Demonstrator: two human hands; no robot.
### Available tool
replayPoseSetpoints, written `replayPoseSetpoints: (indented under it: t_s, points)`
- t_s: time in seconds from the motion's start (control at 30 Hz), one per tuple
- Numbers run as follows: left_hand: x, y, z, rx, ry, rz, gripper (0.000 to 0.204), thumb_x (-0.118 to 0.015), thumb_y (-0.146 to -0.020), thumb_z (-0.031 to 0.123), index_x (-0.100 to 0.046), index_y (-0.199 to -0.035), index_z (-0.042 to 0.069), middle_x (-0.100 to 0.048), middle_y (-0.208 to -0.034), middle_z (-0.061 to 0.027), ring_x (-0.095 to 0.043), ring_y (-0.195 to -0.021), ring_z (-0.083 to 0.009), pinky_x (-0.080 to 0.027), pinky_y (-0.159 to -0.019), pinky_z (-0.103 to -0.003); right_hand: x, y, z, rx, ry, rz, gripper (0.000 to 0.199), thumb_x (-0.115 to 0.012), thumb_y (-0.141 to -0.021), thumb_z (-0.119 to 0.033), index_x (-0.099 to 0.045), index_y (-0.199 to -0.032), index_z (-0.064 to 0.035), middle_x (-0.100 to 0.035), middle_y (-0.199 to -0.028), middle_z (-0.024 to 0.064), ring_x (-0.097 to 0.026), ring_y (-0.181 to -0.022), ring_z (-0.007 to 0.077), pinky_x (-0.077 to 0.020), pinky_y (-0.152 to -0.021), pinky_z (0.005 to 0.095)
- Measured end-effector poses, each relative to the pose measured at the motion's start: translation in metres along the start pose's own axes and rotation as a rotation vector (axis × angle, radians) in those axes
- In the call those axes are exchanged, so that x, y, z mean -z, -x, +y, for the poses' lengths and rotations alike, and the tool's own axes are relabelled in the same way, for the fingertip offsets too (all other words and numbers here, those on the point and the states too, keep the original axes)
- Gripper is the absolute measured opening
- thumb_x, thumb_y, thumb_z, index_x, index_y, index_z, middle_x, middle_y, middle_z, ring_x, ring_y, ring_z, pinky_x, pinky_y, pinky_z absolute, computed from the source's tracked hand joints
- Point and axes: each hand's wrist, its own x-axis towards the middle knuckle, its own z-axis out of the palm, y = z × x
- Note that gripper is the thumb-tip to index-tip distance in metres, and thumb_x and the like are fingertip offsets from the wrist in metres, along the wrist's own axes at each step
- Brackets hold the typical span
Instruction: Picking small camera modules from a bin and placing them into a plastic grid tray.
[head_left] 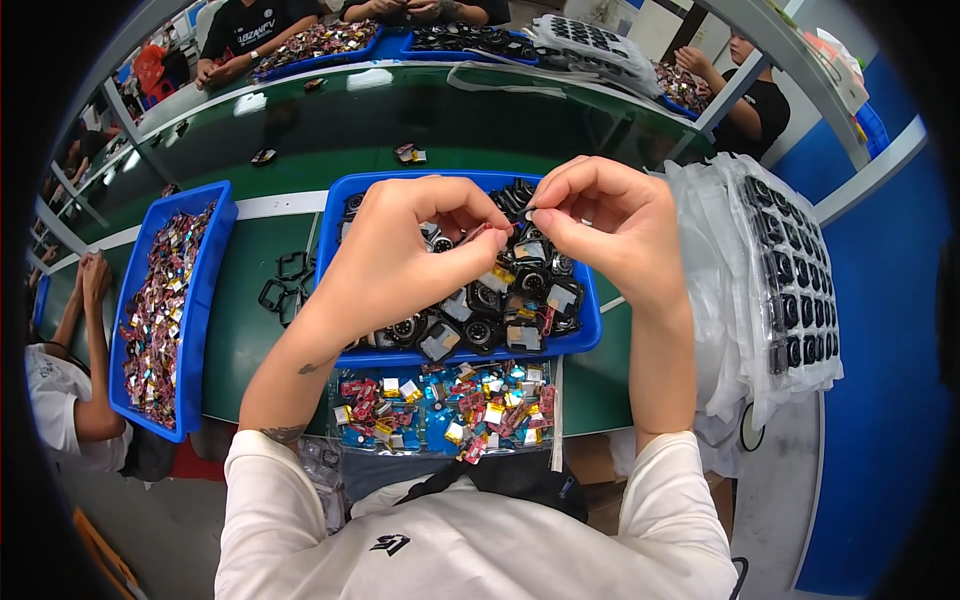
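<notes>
Over a blue bin (597, 325), both of my hands are raised with their fingertips close together. My left hand (415, 235) pinches a small red piece, perhaps a wire or a board edge, mostly covered by the fingers. Between thumb and forefinger of my right hand (628, 228) is a small dark part (531, 214) with a pale, shiny side. Black watch-like casings (482, 332) fill the bin, some with grey rectangles. In front of it, nearest my body, small red circuit boards with silver-and-yellow battery cells (490, 410) lie on clear plastic.
At left stands a long blue bin (222, 215) heaped with boards and cells. Black frames (285, 290) lie beside the middle bin. Stacked clear trays (790, 270) of black casings stand at right. Beyond runs a green conveyor belt (350, 120) carrying scattered parts; co-workers sit around it.
</notes>
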Motion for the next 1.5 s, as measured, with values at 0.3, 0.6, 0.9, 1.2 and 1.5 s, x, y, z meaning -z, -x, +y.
replayPoseSetpoints:
  t_s: [0.3, 0.6, 0.9, 1.2, 1.5]
  points:
    - [0.008, -0.002, -0.002, 0.273, 0.419, -0.101, 0.011, -0.069, -0.081, 0.008, -0.065, -0.084, -0.002, -0.062, -0.077, -0.0019, -0.055, -0.070, -0.0048, -0.044, -0.060, -0.019, 0.007, -0.001, -0.004, -0.026, -0.140, -0.072, 0.016, -0.072, -0.074, 0.001, -0.064, -0.088, 0.0031, -0.065, -0.081, 0.0065, -0.063, -0.076, 0.0102, -0.0513, -0.067, 0.0210]
    - [0.004, -0.002, -0.006, 0.281, 0.426, -0.112, 0.012, -0.068, -0.081, 0.010, -0.066, -0.085, -0.001, -0.063, -0.078, -0.0008, -0.054, -0.070, -0.0044, -0.042, -0.061, -0.019, 0.005, -0.001, -0.001, -0.117, -0.276, -0.111, 0.018, -0.071, -0.076, 0.000, -0.054, -0.082, -0.0033, -0.063, -0.079, 0.0047, -0.063, -0.077, 0.0112, -0.0512, -0.070, 0.0226]
    - [0.010, -0.007, -0.005, 0.199, 0.464, -0.076, 0.014, -0.067, -0.082, 0.015, -0.064, -0.083, 0.002, -0.061, -0.078, 0.0001, -0.054, -0.069, -0.0051, -0.043, -0.063, -0.019, -0.001, -0.011, 0.017, 0.123, 0.588, 0.197, 0.012, -0.068, -0.075, -0.006, -0.057, -0.076, -0.0009, -0.064, -0.070, 0.0069, -0.064, -0.066, 0.0174, -0.0498, -0.059, 0.0304]
    - [0.016, -0.006, -0.008, 0.207, 0.442, -0.027, 0.011, -0.068, -0.081, 0.012, -0.067, -0.084, 0.001, -0.063, -0.080, -0.0012, -0.058, -0.074, -0.0064, -0.043, -0.065, -0.019, -0.014, 0.004, 0.033, -0.083, 0.885, -0.527, 0.038, -0.076, -0.064, -0.020, -0.063, -0.097, -0.0081, -0.059, -0.093, 0.0064, -0.058, -0.090, 0.0255, -0.0468, -0.075, 0.0376]
    - [0.021, -0.004, -0.006, 0.137, 0.425, 0.015, 0.014, -0.070, -0.080, 0.011, -0.069, -0.086, -0.001, -0.063, -0.072, 0.0001, -0.051, -0.065, -0.0007, -0.039, -0.057, -0.016, -0.017, -0.001, 0.050, -0.069, 0.827, -0.607, 0.027, -0.066, -0.070, -0.014, -0.066, -0.096, -0.0050, -0.064, -0.088, 0.0098, -0.061, -0.087, 0.0295, -0.0479, -0.076, 0.0388]
